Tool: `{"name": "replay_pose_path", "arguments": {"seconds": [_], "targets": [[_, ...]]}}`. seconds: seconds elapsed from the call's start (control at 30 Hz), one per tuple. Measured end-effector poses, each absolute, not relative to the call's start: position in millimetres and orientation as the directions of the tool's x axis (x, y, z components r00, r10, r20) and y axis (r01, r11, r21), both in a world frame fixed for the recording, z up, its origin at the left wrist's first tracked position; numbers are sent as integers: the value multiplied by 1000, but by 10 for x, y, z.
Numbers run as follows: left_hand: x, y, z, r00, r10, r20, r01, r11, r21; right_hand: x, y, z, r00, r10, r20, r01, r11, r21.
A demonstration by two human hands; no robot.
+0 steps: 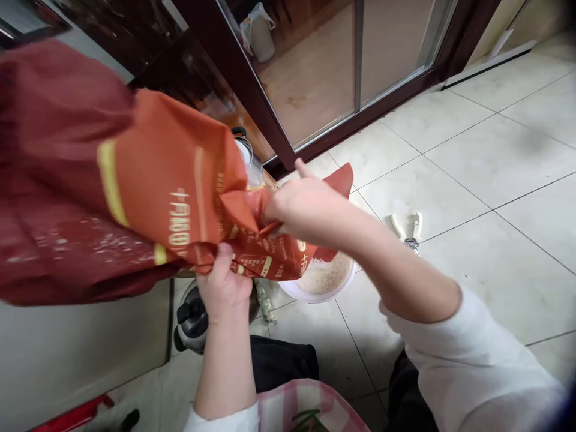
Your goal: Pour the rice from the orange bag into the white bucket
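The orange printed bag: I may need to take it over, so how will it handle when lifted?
The orange printed bag looks floppy, creasing sharply at the left hand. Its sheen suggests it may slip from a loose grip.

We observe bright, even light, with soft glare on the floor tiles [454,156] beside the glass door [310,66]. Shadows are faint. We note wide-angle bending toward the frame edges and a dark blur [560,408] in the lower right corner.

Floor tiles [454,162] at the frame's right leave room to pass; the red bag [180,180] blocks the left, over the white bowl [324,282].
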State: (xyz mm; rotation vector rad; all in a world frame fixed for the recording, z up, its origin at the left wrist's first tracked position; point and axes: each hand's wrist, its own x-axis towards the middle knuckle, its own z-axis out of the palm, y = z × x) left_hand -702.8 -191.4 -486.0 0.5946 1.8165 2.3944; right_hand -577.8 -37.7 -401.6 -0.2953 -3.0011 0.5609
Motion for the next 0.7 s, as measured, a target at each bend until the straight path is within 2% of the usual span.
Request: {"name": "replay_pose_path", "arguments": {"seconds": [0.13, 0.27, 0.4, 0.5, 0.7], "targets": [[-7046, -1918, -4782, -923, 277, 268, 175, -319, 931, -5685, -292, -4023, -942, 305, 141, 222, 880, -420], [-7049, -1893, -4813, -930, 282, 234, 142, -311, 940, -5711, -291, -4090, -948, 282, 147, 195, 881, -431], [-7102, -1917, -4780, -887, 415, 200, 85, -280, 956, -5727, -267, -4149, -920, 344, 189, 220, 850, -479], [-7160, -1959, -4711, -829, 540, 148, 11, -249, 968, -5719, -228, -4170, -883, 423, 202, 247, 786, -567], [-7214, -2016, -4616, -780, 581, 235, 54, -311, 949, -5716, -194, -4212, -848, 489, 205, 218, 674, -706]]}}
